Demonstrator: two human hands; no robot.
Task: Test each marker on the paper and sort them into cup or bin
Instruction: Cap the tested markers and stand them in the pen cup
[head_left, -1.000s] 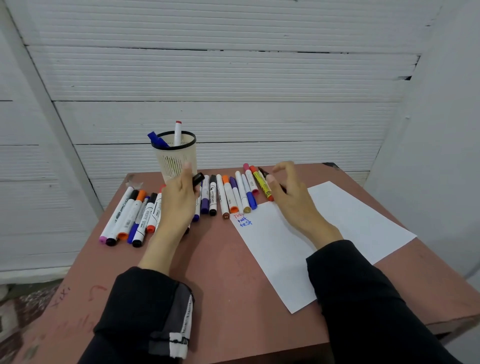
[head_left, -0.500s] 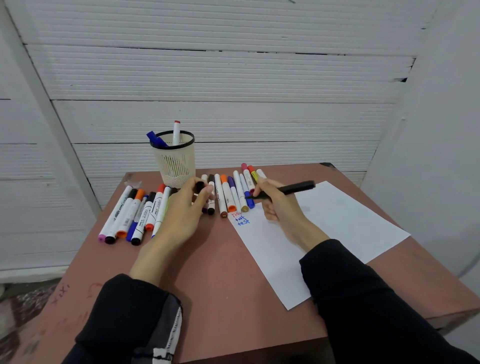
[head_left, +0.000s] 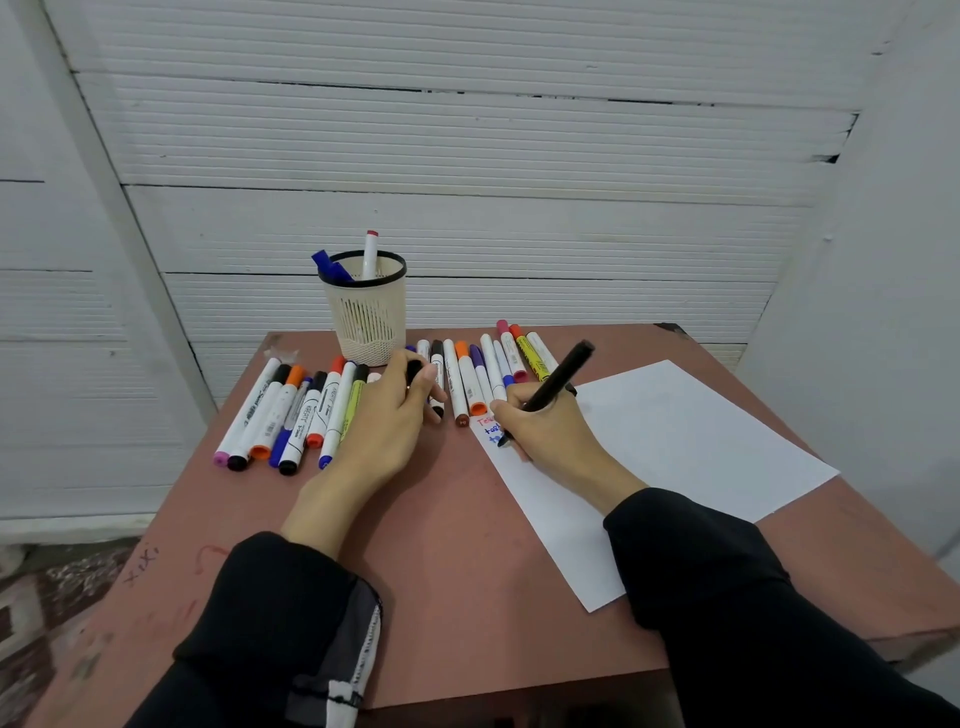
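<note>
My right hand (head_left: 550, 434) grips the black marker (head_left: 557, 387) in a writing hold, its tip down on the near-left corner of the white paper (head_left: 675, 447), just under the red and blue test words (head_left: 489, 428). My left hand (head_left: 387, 415) pinches what looks like its black cap (head_left: 414, 370) beside the unsorted markers (head_left: 296, 410). I'm at the test stroke. Next I judge the ink, recap, and drop it in the mesh cup (head_left: 366, 312); no bin shows.
</note>
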